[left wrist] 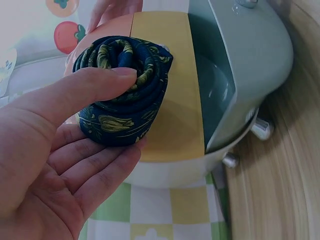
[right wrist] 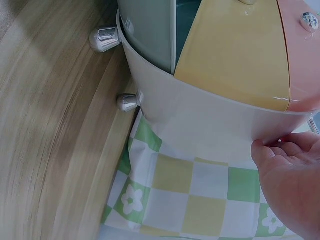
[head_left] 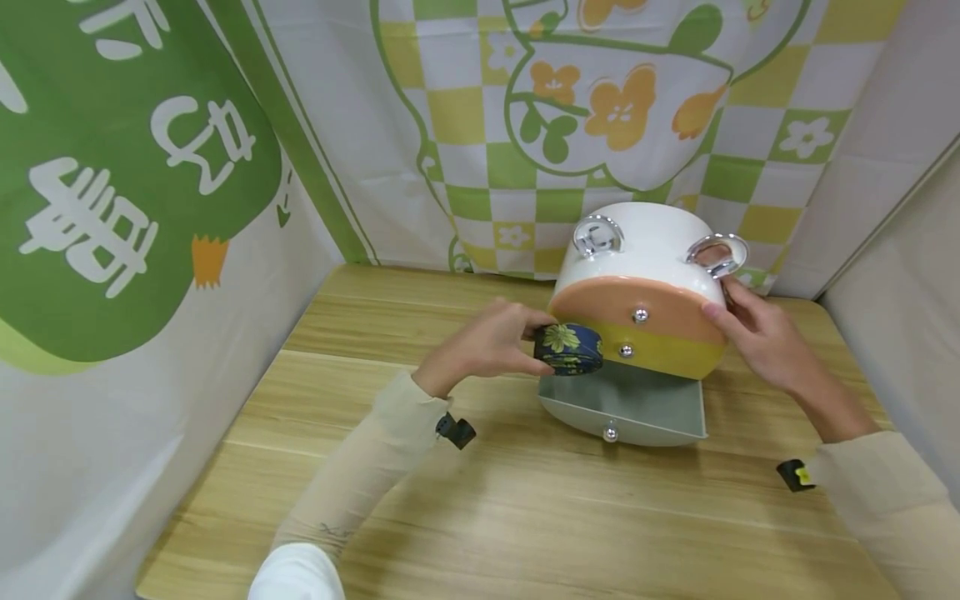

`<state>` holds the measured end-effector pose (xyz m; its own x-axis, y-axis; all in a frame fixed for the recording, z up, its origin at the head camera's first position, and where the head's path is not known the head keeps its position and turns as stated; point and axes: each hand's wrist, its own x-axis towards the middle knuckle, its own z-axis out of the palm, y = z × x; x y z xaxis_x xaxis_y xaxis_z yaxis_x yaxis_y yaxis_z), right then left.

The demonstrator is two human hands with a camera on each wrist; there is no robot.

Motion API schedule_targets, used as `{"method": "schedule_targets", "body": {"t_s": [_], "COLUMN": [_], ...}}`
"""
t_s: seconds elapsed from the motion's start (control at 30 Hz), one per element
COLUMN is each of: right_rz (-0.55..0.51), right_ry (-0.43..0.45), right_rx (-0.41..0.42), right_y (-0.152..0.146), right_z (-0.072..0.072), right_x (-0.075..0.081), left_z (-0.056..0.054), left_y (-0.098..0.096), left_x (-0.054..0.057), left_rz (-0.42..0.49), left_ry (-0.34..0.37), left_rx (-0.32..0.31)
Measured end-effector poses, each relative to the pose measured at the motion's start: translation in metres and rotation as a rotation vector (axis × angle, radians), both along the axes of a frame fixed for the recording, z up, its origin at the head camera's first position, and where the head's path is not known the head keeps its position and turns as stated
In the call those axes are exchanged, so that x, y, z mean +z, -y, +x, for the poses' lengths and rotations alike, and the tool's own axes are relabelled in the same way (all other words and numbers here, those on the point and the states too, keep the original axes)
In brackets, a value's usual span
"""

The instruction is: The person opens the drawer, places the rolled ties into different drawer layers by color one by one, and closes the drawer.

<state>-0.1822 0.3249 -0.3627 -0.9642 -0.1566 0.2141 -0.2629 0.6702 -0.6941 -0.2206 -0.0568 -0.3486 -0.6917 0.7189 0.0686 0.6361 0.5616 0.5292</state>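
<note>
My left hand point(head_left: 491, 346) holds a rolled necktie point(head_left: 567, 349), dark blue with yellow-green flowers, thumb over its coiled side and fingers beneath. The roll is in front of a white drawer box point(head_left: 660, 237), partly covering its yellow drawer point(head_left: 675, 353). Above that is an orange-pink drawer point(head_left: 600, 300); both are closed. Below, the grey-green drawer point(head_left: 652, 429) is pulled out, and its visible inside holds nothing I can make out. My right hand point(head_left: 772, 346) grips the box's right side, its curled fingers point(right wrist: 295, 145) against the white wall.
Two silver rings point(head_left: 598, 237) stand on top of the box, and each drawer has a silver knob point(head_left: 611, 433). Silver feet point(right wrist: 128, 102) support it on the wooden table point(head_left: 525, 517). A checked cloth point(head_left: 510, 167) hangs directly behind.
</note>
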Motion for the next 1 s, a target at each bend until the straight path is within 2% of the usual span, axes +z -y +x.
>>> {"method": "schedule_targets", "body": {"t_s": [0.17,0.4,0.53,1.0], "right_rz": [0.011,0.003,0.000,0.023], "right_ry": [0.004,-0.008,-0.009,-0.037], "right_rx": [-0.008,0.000,-0.001,0.005], "right_y": [0.000,0.001,0.001,0.000], "right_z": [0.000,-0.001,0.000,0.001], "right_x": [-0.001,-0.002,-0.002,-0.002], "left_z": [-0.002,-0.003,-0.003,-0.003], "left_y": [-0.011,-0.023,-0.029,-0.045], "left_x": [-0.005,-0.013,-0.017,-0.032], "left_rz": [-0.049,-0.091,-0.108,-0.132], "left_ry": [-0.060,-0.059,-0.086,-0.052], "left_rx": [-0.032,-0.072,-0.101,-0.108]}}
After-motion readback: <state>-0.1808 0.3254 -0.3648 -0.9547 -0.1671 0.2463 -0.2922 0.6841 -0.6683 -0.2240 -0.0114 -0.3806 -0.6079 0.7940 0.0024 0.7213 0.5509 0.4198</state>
